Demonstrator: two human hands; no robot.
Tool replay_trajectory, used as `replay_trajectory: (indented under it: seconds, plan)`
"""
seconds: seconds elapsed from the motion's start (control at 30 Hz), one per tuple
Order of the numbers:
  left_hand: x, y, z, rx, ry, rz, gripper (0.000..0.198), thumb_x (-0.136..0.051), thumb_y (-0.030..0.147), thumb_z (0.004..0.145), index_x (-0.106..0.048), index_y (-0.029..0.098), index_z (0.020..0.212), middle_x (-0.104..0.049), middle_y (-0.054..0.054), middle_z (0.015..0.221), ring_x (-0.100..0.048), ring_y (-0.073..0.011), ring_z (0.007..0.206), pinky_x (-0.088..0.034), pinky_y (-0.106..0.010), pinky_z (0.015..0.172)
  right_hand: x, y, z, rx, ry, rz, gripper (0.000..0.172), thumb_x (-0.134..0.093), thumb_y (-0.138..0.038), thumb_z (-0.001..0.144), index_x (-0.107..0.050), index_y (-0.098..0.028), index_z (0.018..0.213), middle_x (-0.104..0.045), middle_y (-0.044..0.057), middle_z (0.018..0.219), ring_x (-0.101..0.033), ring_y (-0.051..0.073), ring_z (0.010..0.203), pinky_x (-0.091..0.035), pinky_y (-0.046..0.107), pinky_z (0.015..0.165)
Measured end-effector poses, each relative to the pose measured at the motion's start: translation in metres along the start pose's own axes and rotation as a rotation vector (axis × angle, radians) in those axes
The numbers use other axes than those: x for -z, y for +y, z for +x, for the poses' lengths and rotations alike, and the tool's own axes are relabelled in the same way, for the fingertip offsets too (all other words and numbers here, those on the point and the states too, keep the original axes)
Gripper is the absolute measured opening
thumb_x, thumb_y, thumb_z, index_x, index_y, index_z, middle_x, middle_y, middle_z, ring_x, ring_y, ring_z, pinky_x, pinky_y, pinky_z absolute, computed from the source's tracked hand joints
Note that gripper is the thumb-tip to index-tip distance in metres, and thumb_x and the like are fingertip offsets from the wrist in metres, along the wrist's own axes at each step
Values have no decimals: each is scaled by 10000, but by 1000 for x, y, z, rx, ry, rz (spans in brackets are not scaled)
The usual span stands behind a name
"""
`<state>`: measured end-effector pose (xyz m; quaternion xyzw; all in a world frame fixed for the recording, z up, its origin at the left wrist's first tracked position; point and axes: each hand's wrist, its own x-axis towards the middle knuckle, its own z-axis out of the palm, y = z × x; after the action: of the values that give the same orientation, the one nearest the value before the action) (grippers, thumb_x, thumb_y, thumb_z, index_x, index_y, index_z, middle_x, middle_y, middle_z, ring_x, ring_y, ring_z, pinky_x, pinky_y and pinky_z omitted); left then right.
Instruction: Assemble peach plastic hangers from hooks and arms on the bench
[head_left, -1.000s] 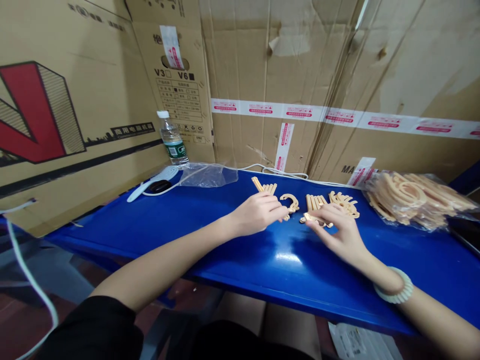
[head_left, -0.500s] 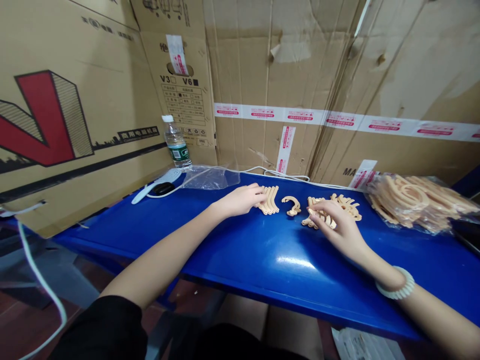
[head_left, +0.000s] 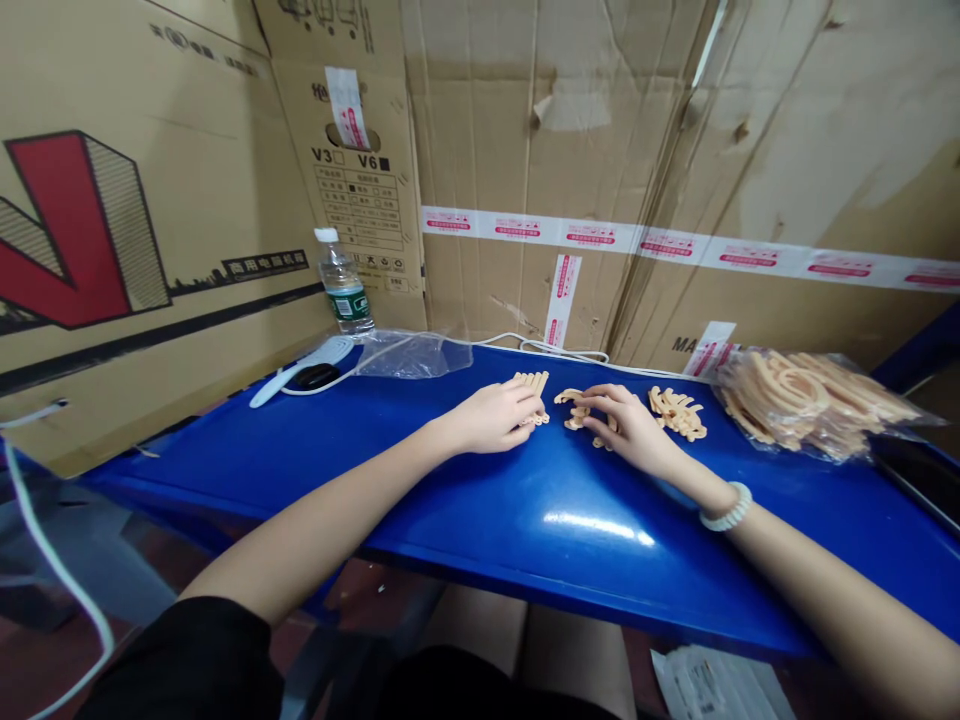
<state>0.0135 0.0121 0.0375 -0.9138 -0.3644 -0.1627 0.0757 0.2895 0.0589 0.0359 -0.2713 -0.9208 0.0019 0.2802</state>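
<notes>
My left hand (head_left: 501, 418) lies over the lower part of a row of curved beige pieces (head_left: 534, 381), set side by side on the blue table (head_left: 450, 490). Its fingers are bent and closed around the row, hiding much of it. My right hand (head_left: 628, 428), with a pale beaded bracelet at the wrist, has its fingers curled around several loose beige pieces (head_left: 577, 414). Some of those are hidden beneath the palm. A hook-shaped beige piece (head_left: 568, 396) shows by the right fingertips. To the right of that hand lies a small pile of similar pieces (head_left: 677, 414).
A clear bag of larger curved beige parts (head_left: 814, 400) lies at the right. At the back left stand a water bottle (head_left: 346, 285), a light-blue hairbrush (head_left: 304, 368), a black object (head_left: 316, 376) and a plastic bag (head_left: 412, 355). Cardboard walls (head_left: 517, 120) line the back and left.
My right hand has moved left towards my left hand, bringing loose pieces away from the pile. My left hand has shifted nearer over the row and covers more of it.
</notes>
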Motion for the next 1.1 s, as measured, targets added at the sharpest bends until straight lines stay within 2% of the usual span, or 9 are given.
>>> replay_trajectory:
  seconds: [0.07, 0.17, 0.27, 0.4, 0.57, 0.83, 1.0, 1.1]
  plan:
    - [-4, 8, 0, 48, -12, -4, 311, -502, 314, 996, -627, 155, 1233, -638, -144, 1308, -551, -299, 1249, -472, -454, 1021, 12, 0, -8, -43, -1, 23, 262, -547, -356, 1006, -683, -210, 1175, -671, 119, 1097, -660, 268, 964, -555, 446, 850]
    - [-11, 19, -2, 135, -65, -42, 490, -456, 430, 1018, -518, 147, 1413, -477, -192, 1526, -385, -374, 1443, -412, -550, 1092, 31, 1, -21, -112, -72, -18, 278, -591, -403, 980, -691, -210, 1153, -658, 84, 967, -642, 210, 722, -558, 382, 705]
    - [-16, 27, -3, 208, -168, -104, 667, -380, 554, 1025, -354, 145, 1552, -283, -213, 1646, -218, -424, 1528, -293, -623, 1164, 36, -1, -28, -130, -212, -110, 315, -661, -440, 934, -695, -214, 1152, -648, 98, 1040, -666, 220, 753, -561, 379, 715]
    - [-21, 33, -4, 266, -290, -149, 793, -306, 651, 1011, -229, 135, 1608, -141, -191, 1686, -98, -425, 1555, -165, -619, 1222, 25, -9, -30, -137, -300, -220, 265, -648, -417, 950, -679, -219, 1123, -617, 101, 1076, -682, 220, 771, -561, 354, 695]
    - [-27, 29, -4, 275, -294, -151, 839, -284, 700, 992, -201, 146, 1617, -105, -168, 1693, -63, -402, 1564, -111, -596, 1240, 13, -13, -29, -140, -262, -297, 161, -600, -370, 988, -645, -218, 1014, -604, 85, 1033, -674, 207, 787, -547, 313, 672]
    - [-27, 1, 1, 312, -325, -184, 846, -279, 694, 990, -159, 151, 1628, -67, -140, 1702, -43, -370, 1574, -65, -580, 1250, 10, 1, -29, -159, -201, -289, 153, -603, -362, 975, -669, -230, 1013, -633, 79, 1033, -688, 227, 807, -517, 309, 596]
    - [-28, -4, 1, 331, -308, -180, 838, -271, 686, 994, -164, 148, 1627, -50, -126, 1704, -23, -351, 1578, -51, -564, 1258, 12, 2, -28, -157, -191, -259, 250, -573, -428, 981, -676, -226, 1086, -632, 95, 1065, -679, 236, 789, -515, 333, 594]
    - [-29, -3, -1, 336, -292, -176, 812, -270, 671, 1001, -164, 165, 1627, -57, -112, 1705, -18, -324, 1582, -44, -552, 1263, 18, 7, -25, -149, -164, -259, 343, -548, -479, 980, -672, -201, 1137, -630, 114, 1039, -665, 269, 832, -538, 387, 694]
